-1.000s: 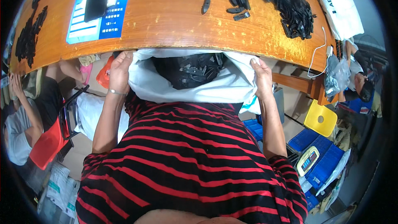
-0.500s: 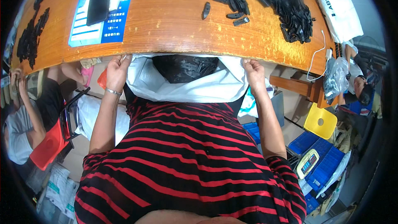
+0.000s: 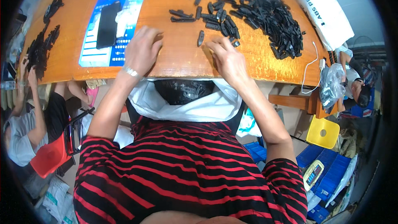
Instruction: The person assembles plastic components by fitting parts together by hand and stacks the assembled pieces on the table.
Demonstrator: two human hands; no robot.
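Note:
My left hand (image 3: 143, 50) is over the wooden table (image 3: 174, 54), right of a black phone-like slab (image 3: 108, 25) on a blue and white printed sheet (image 3: 89, 60). Its fingers curl loosely, with the thumb apart and nothing visible between them. Across from it, my right hand (image 3: 229, 59) has its fingers spread, close to a single small black plastic part (image 3: 201, 38) and a cluster of similar parts (image 3: 228, 28). On my lap, below the table edge, a white sack (image 3: 182, 113) gapes around a dark bag (image 3: 184, 91) of black pieces.
A large heap of black parts (image 3: 286, 29) spreads across the far right. At the left, another person's hands (image 3: 28, 68) are by a smaller pile (image 3: 40, 49). A white cable (image 3: 317, 64) hangs over the right edge beside a clear plastic bag (image 3: 333, 84). A yellow stool (image 3: 323, 132) stands lower right.
Both my hands have let go of the white sack's rim and moved up onto the table, inward toward each other. The view has shifted, showing more of the far heap.

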